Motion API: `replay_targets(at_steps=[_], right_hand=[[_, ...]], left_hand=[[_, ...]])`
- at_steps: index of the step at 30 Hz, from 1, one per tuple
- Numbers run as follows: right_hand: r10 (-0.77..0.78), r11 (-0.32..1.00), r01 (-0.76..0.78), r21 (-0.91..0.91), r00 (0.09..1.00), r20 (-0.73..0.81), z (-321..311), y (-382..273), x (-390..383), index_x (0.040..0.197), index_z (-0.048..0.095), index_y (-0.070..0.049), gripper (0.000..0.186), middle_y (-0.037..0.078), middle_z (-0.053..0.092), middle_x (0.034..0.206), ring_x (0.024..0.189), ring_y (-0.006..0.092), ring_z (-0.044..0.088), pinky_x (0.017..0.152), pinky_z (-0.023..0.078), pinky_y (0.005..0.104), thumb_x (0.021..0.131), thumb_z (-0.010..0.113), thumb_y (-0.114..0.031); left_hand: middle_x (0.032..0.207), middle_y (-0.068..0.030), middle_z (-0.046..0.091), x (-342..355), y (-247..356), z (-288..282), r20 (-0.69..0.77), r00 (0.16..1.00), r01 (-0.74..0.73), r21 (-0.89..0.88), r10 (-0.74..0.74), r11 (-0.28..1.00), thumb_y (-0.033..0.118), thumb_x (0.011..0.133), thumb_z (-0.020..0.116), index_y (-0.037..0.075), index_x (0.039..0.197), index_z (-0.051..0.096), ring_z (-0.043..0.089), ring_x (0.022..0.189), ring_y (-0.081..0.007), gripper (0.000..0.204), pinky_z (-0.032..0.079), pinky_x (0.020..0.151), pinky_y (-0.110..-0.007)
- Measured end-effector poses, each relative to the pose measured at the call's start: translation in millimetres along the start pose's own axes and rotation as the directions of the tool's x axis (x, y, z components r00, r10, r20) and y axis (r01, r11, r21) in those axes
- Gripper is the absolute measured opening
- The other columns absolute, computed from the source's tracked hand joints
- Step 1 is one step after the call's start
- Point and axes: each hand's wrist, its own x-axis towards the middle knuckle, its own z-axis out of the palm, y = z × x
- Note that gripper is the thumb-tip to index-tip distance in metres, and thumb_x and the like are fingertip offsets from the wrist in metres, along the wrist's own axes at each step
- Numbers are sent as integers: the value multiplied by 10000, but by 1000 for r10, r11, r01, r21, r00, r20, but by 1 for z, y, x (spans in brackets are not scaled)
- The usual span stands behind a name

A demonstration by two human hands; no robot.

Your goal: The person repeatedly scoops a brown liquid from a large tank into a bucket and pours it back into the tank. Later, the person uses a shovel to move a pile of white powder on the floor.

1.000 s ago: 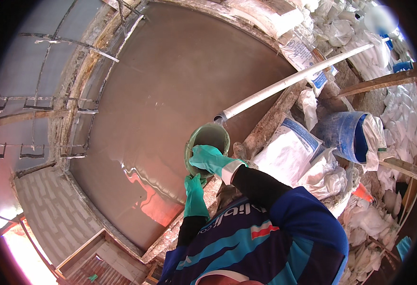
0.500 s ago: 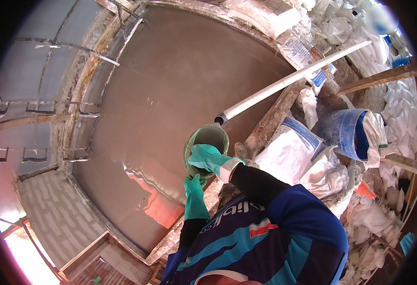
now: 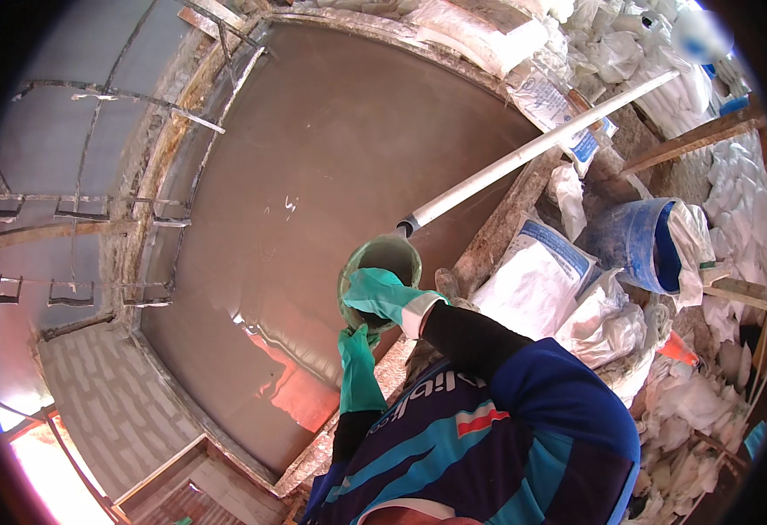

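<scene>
Two gloved hands at a green bucket, a pipe's end at its far rim.
The bucket lies just ahead of the left hand, which seems closed on its near edge, and under the right hand, whose fingers reach into the mouth; whether those grip cannot be told. The mouth faces up toward the wearer, so the bucket's long axis looks roughly upright. The white pipe ends just ahead of the right hand, the nearer one, its long axis slanting away rightward and forward.
</scene>
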Motion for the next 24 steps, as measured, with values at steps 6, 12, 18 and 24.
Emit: replay_targets(at_steps=[6,12,18,24], right_hand=[[-70,994,63,-84,994,-86,4,-2,-2,909,765,-120,162,123,717,958,906,327,710,733,590,425,826,627,-141],[-154,980,124,-158,969,-193,6,-5,-1,866,764,-115,133,113,723,908,883,318,714,711,587,416,807,647,-133],[-184,972,148,-181,963,-199,-8,-12,-5,845,764,-96,124,127,728,848,814,334,721,661,589,426,773,666,-122],[-183,974,148,-174,960,-211,-16,-18,-9,843,763,-92,125,131,727,843,808,337,721,655,589,428,768,668,-120]], left_hand=[[909,-162,674,-10,8,-3,-1,1000,-26,-9,26,1000,83,927,659,-57,1131,531,690,723,-259,279,592,630,-377],[925,-185,674,-11,11,-7,32,999,-35,-16,36,999,82,925,665,-52,1111,517,697,710,-273,272,600,612,-385],[888,-173,685,-12,14,-16,28,996,-84,32,83,996,98,923,674,-60,1118,527,693,681,-247,292,595,598,-363],[877,-151,689,-24,32,-14,40,996,-76,60,74,995,115,917,681,-48,1104,555,685,666,-223,279,595,598,-341]])
